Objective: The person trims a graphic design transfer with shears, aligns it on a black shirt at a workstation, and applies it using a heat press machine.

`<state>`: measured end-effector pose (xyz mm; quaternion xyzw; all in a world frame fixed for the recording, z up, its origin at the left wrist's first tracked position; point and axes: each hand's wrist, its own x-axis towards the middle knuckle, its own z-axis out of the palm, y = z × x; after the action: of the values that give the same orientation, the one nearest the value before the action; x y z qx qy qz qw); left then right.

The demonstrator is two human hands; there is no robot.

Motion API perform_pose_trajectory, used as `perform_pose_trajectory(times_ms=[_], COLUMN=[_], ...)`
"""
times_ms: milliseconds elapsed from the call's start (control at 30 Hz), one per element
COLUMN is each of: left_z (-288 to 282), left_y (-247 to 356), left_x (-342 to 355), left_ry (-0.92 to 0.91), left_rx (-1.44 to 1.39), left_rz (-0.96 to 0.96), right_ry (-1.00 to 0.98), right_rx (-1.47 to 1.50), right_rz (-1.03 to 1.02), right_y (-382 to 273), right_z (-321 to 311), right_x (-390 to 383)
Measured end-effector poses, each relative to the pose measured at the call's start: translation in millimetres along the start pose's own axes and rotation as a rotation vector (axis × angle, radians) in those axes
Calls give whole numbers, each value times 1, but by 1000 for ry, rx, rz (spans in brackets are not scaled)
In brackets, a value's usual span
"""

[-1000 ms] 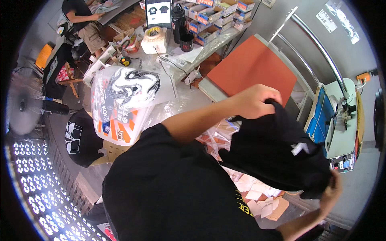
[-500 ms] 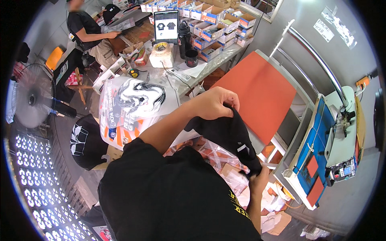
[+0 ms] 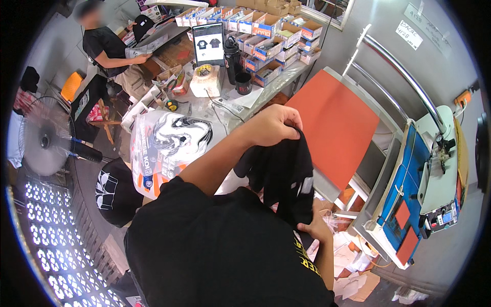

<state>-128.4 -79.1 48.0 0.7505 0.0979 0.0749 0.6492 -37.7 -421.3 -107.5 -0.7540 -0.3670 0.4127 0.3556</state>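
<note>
A bunched black garment [image 3: 281, 169] hangs between my hands, in front of my chest. A small white label shows on its right side. My left hand [image 3: 276, 125] pinches the garment's upper end, with the fingers curled over the cloth. Lower and to the right, my right hand [image 3: 315, 227] grips its bottom end, thumb against the fabric; some of those fingers are hidden. Just beyond the garment lies the flat orange pad [image 3: 332, 123] of a heat press. Printed transfer sheets [image 3: 176, 135] with a black-and-white koi design lie left of my left forearm.
The press's raised upper plate [image 3: 401, 174] stands open at right. A tablet [image 3: 208, 45], a black bottle [image 3: 232, 59], a black mug [image 3: 243, 83] and stacked boxes [image 3: 268, 48] fill the table. A fan [image 3: 46, 138] and black cap [image 3: 115, 192] are left. Another person [image 3: 105, 46] works at upper left.
The garment has gone from stretched diagonally to hanging more upright and bunched. My right hand has moved slightly left; my left hand has risen a little, still gripping.
</note>
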Motion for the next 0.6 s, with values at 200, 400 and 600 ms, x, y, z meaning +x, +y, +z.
perform_pose_trajectory(times_ms=[200, 400, 600], left_z=[-11, -24, -34], left_y=[-2, -19, -39], left_x=[5, 5, 6], left_ry=[-5, 109, 204], left_rx=[142, 100, 101], left_rz=[73, 9, 8], right_ry=[23, 176, 123], right_rx=[214, 511, 253], right_rz=[-100, -119, 6], right_y=[63, 67, 46], right_z=[67, 95, 62], right_x=[20, 20, 21])
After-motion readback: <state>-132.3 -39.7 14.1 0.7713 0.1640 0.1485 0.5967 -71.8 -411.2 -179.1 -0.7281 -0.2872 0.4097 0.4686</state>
